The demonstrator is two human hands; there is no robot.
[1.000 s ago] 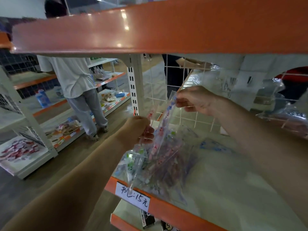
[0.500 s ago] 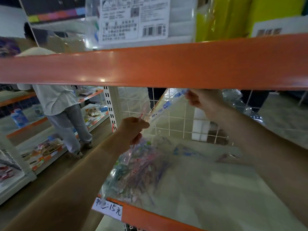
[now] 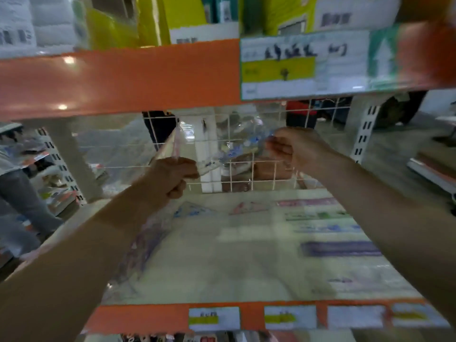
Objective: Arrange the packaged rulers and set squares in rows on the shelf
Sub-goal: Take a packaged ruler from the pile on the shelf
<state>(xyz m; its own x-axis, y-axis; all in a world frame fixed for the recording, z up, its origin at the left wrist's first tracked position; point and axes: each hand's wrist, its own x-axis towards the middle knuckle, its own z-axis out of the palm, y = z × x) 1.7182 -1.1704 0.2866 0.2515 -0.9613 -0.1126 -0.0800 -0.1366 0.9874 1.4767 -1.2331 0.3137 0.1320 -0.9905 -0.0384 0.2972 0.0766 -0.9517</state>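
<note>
As right hand [image 3: 288, 149] drew away from left hand [image 3: 172, 176], both now pinch one packaged ruler [image 3: 229, 154] between them. Shelf [image 3: 234, 267] placement likely next.

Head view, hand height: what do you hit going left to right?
left shelf upright → left hand → clear ruler packet, gripped at each end by a hand → right hand → right shelf upright

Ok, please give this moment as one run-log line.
left hand: grips bundle of packaged rulers | right hand: pinches end of one packaged ruler | shelf: rows of rulers at right | step: ruler not yet placed
</note>
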